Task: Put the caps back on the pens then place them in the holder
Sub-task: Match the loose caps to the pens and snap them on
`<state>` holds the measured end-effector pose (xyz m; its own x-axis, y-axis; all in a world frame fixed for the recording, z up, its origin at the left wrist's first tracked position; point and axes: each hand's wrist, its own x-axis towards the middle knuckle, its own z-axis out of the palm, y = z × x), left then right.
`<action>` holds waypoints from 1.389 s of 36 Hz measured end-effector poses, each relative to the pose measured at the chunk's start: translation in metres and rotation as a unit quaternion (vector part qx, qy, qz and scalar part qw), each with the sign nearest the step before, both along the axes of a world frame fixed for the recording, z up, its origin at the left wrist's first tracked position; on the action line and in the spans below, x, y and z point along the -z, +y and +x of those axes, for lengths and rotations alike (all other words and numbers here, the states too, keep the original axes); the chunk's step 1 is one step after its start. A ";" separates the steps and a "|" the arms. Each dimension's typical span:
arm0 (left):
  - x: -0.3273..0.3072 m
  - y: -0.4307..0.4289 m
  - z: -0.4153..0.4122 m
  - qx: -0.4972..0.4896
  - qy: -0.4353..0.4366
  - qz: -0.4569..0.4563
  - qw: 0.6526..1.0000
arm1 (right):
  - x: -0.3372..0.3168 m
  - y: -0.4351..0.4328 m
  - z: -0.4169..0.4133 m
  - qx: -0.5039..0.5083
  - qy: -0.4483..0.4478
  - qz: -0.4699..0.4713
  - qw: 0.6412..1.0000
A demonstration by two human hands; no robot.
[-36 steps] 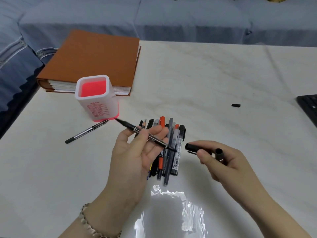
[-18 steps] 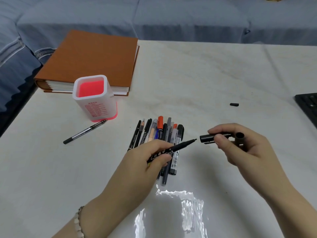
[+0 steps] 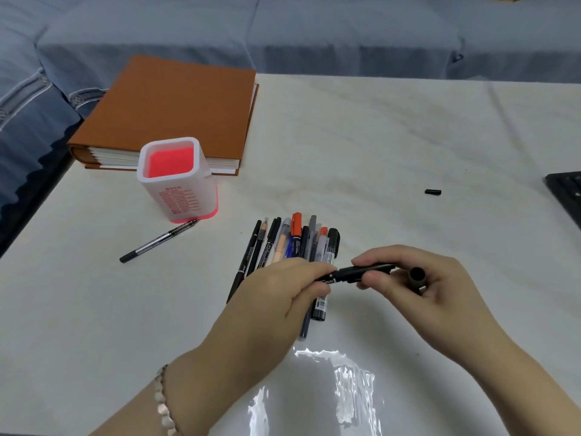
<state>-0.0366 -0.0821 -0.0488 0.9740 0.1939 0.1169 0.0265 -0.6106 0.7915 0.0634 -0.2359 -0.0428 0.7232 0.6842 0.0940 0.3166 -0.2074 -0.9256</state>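
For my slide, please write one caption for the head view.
The left hand and right hand fit a black cap onto a black pen above the pen pile, pink holder nearby.

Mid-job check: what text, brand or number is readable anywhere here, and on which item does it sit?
Nothing can be quoted.
Holder: red printed lines on its front, too blurred.
Thin black pen in the pile: white lettering, too small.
Black marker: pale label, unreadable.
Held pen, gripped by left hand and right hand: white mark, unreadable.
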 end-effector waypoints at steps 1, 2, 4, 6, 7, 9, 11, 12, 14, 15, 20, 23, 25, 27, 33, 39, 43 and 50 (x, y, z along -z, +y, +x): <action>-0.001 0.000 0.001 0.003 0.009 -0.014 1.000 | 0.001 0.001 0.000 0.000 -0.008 0.003 1.000; -0.002 0.000 0.002 0.009 0.017 -0.025 0.999 | 0.001 0.001 0.000 -0.002 -0.014 0.005 1.000; -0.005 -0.001 0.006 0.017 0.042 -0.032 0.998 | 0.003 0.000 0.000 -0.003 -0.018 0.004 1.000; -0.008 0.001 0.010 0.016 0.085 -0.063 0.994 | 0.005 -0.002 0.001 -0.006 -0.015 0.006 1.000; -0.009 0.003 0.012 0.022 0.109 -0.079 0.991 | 0.007 -0.002 0.002 -0.010 -0.013 0.009 1.000; -0.008 0.006 0.017 0.056 0.164 -0.071 0.982 | 0.014 -0.004 0.002 -0.024 -0.007 -0.003 1.000; -0.005 0.006 0.023 0.084 0.213 -0.030 0.973 | 0.023 -0.006 0.003 -0.045 0.002 -0.046 0.998; -0.002 0.005 0.027 0.090 0.224 -0.007 0.970 | 0.029 -0.007 0.006 -0.051 0.007 -0.068 0.996; 0.003 0.002 0.037 0.087 0.216 0.022 0.972 | 0.036 -0.010 0.016 -0.049 0.023 -0.092 0.994; 0.006 0.000 0.042 0.077 0.203 0.026 0.976 | 0.038 -0.011 0.023 -0.039 0.025 -0.100 0.994; 0.012 0.006 0.060 -0.056 0.127 -0.085 0.987 | 0.053 -0.022 0.090 0.120 -0.073 -0.172 0.975; 0.007 0.010 0.064 -0.157 0.105 -0.267 0.945 | 0.059 -0.027 0.141 0.219 -0.158 -0.286 0.920; 0.002 0.011 0.065 -0.195 0.088 -0.371 0.904 | 0.059 -0.025 0.164 0.232 -0.192 -0.352 0.886; 0.000 0.011 0.064 -0.215 0.073 -0.423 0.877 | 0.058 -0.020 0.178 0.221 -0.213 -0.396 0.865; -0.002 0.014 0.063 -0.255 0.038 -0.503 0.825 | 0.070 -0.013 0.195 0.191 -0.240 -0.526 0.794; -0.002 0.016 0.052 -0.269 0.027 -0.573 0.774 | 0.068 -0.017 0.170 0.193 -0.189 -0.449 0.852; 0.005 0.012 0.043 -0.297 0.031 -0.611 0.733 | 0.048 -0.011 0.114 0.209 -0.008 -0.188 0.960; 0.007 0.005 0.034 -0.310 0.015 -0.641 0.702 | 0.019 -0.004 0.027 0.244 0.221 0.032 0.944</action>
<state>-0.0030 -0.0773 -0.0559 0.6548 0.5087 -0.5590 0.0016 0.7387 0.6741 0.0905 -0.2397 -0.0616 0.9290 0.2617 -0.2618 -0.2231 -0.1687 -0.9601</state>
